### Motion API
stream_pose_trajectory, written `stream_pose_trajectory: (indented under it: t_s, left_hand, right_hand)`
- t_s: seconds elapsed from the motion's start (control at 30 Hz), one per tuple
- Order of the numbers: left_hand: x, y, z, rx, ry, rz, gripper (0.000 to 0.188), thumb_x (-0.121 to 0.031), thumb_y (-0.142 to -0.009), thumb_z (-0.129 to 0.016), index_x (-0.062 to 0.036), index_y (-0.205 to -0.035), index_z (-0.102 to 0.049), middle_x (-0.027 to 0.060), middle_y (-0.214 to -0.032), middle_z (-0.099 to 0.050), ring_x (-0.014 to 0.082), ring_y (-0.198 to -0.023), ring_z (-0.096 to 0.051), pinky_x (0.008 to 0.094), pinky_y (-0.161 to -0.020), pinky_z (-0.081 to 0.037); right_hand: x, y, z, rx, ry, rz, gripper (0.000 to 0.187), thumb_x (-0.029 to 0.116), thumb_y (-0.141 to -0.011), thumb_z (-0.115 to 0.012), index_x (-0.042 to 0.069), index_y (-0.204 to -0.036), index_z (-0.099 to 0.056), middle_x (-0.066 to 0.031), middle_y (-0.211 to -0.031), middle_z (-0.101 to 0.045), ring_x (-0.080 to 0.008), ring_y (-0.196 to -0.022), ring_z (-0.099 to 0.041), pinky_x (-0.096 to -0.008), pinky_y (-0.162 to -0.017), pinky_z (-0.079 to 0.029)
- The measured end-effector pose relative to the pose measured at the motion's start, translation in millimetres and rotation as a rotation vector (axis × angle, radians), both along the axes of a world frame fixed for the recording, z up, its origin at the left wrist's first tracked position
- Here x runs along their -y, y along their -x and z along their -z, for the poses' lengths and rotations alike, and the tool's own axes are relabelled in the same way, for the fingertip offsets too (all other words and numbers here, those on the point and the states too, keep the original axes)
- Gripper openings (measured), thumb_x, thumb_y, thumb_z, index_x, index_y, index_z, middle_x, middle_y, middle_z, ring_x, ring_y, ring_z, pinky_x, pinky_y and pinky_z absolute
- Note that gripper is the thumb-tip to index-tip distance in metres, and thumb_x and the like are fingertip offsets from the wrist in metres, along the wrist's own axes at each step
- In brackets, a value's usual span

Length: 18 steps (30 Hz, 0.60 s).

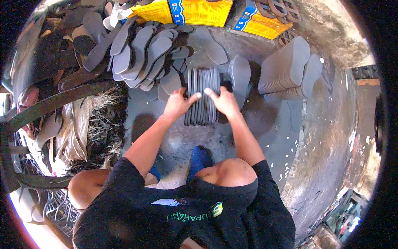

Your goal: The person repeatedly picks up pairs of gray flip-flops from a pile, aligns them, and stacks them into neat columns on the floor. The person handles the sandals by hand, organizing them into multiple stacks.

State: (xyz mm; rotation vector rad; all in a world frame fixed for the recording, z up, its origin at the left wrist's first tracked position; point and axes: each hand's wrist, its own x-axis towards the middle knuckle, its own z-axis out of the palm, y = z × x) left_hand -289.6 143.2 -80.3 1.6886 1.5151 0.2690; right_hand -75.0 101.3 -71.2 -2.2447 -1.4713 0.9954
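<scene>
Between my two hands stands a stack of grey shoe soles [203,106], set on edge and pressed side by side. My left hand [181,102] grips its left side, with the thumb laid across the top edges. On the opposite side my right hand [222,100] is closed round the stack, its thumb also on the edges. The fingertips of both hands are partly hidden behind the soles. Just right of my right hand, a few loose soles [239,76] lie together. Another sole [170,81] rests beside my left hand.
A large heap of soles [143,52] fills the far left. Neat stacked soles [286,64] stand at the right near the wall [331,124]. Yellow and blue boxes [201,12] line the back. A frayed sack [76,133] and a curved dark strip [62,97] lie at the left.
</scene>
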Motion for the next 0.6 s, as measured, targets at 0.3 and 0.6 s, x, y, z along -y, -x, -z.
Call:
stream_pose_trajectory:
  t_s: [0.3,0.6]
  left_hand:
    - [6.4,0.4,43.6,0.184,0.076,0.020,0.109,-0.057,-0.079,-0.085,0.0057,-0.153,-0.037,0.0305,-0.143,-0.051,0.0412,-0.124,-0.060,0.0463,-0.105,-0.051]
    - [-9.6,-0.6,2.1,0.175,-0.148,0.006,0.110,-0.061,-0.077,-0.085,0.0060,-0.151,-0.040,0.0271,-0.131,-0.058,0.0392,-0.118,-0.062,0.0448,-0.100,-0.053]
  right_hand:
    - [10.3,18.2,48.9,-0.021,-0.163,0.063,0.092,0.065,-0.087,-0.072,-0.014,-0.130,-0.053,-0.0341,-0.117,-0.065,-0.0505,-0.110,-0.064,-0.0524,-0.095,-0.052]
    - [-0.4,17.1,-0.7,0.040,-0.447,0.136,0.081,0.063,-0.092,-0.067,-0.008,-0.129,-0.056,-0.0305,-0.115,-0.066,-0.0493,-0.106,-0.064,-0.0529,-0.093,-0.052]
